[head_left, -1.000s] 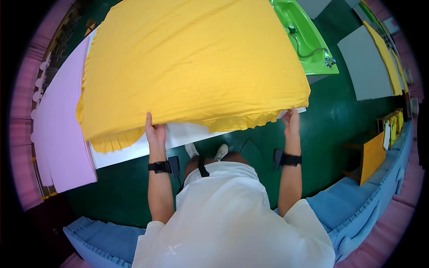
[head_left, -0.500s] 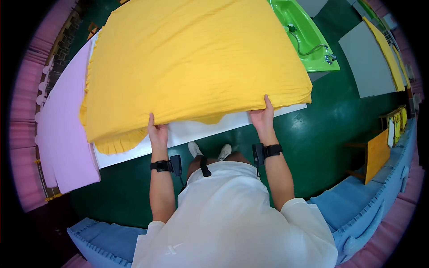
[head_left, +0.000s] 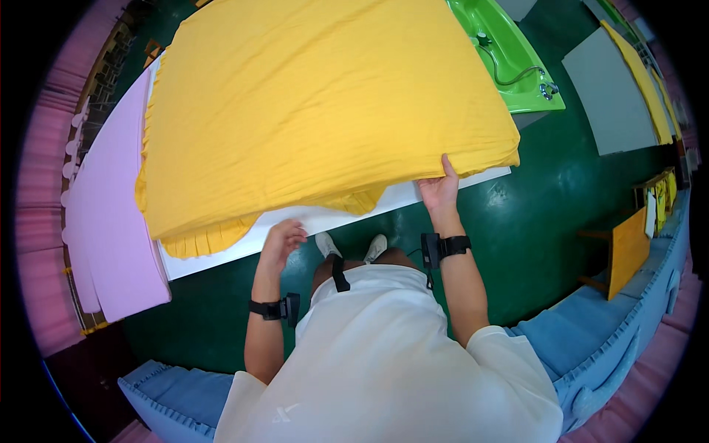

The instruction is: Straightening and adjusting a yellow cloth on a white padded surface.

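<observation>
A yellow ruffled bed sheet [head_left: 325,96] covers the top of a wide bed. Along the near side its frilled hem hangs unevenly over a white base [head_left: 295,220]. My right hand [head_left: 441,190] grips the near edge toward the right corner, thumb on top of the cloth and fingers tucked beneath, partly hidden. Clear of the sheet, my left hand [head_left: 284,242] is in front of the white base, its fingers loosely bent with nothing in them.
A lilac padded panel [head_left: 118,192] adjoins the bed's left side. Beyond its right side is a green basin [head_left: 509,59] with a shower hose. Blue sofas [head_left: 591,325] stand behind me, with an orange wooden chair [head_left: 628,251] at the right. The floor [head_left: 509,236] is dark green.
My left hand has let go of the sheet's near edge and drawn back toward me. Part of the frilled hem has dropped lower. My right hand keeps its hold.
</observation>
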The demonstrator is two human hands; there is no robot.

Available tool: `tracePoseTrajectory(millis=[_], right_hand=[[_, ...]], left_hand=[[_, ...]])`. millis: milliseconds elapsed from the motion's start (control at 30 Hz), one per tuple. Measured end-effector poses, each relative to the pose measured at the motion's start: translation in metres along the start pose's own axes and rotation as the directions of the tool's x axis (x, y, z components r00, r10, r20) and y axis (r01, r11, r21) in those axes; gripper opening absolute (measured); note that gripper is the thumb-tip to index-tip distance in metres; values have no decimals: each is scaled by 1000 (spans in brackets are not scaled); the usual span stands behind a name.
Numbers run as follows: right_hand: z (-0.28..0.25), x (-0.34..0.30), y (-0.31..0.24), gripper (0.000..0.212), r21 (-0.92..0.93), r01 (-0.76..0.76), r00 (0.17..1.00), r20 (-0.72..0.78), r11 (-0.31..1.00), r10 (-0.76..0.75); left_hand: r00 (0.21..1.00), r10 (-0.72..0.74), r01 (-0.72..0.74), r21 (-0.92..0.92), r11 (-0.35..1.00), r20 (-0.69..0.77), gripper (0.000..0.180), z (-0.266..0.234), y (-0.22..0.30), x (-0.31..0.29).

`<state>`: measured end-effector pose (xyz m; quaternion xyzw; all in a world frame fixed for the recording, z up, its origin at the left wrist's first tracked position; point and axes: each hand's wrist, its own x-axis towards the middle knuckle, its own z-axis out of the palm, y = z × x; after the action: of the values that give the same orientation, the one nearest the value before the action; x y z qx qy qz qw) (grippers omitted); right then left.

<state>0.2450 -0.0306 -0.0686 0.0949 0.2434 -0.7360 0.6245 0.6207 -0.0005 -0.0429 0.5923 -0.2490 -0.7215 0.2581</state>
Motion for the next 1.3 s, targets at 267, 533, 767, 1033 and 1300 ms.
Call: tracePoseTrajectory(millis=[267,533,767,1033,1300], right_hand=[[20,-8,1,34,-47,25,994,-102,999,-30],[9,-11,8,30,-34,39,993,-110,999,-43],[-31,-20,-27,33,-348,237,840,-395,907,-371],[-50,-7,-82,30,-275,275,863,-351,921,-363],[-12,19,-84,35,-122,417,870,-233,901,-435]], left_hand=[[816,135,39,-287,957,562,45,86,14,40],[960,275,-106,-830,548,59,34,70,5,58],[960,282,-169,-790,589,5,34,66,2,68],[952,303,-213,-787,579,-35,34,66,6,64],[954,297,-215,-787,579,-43,30,60,-1,68]])
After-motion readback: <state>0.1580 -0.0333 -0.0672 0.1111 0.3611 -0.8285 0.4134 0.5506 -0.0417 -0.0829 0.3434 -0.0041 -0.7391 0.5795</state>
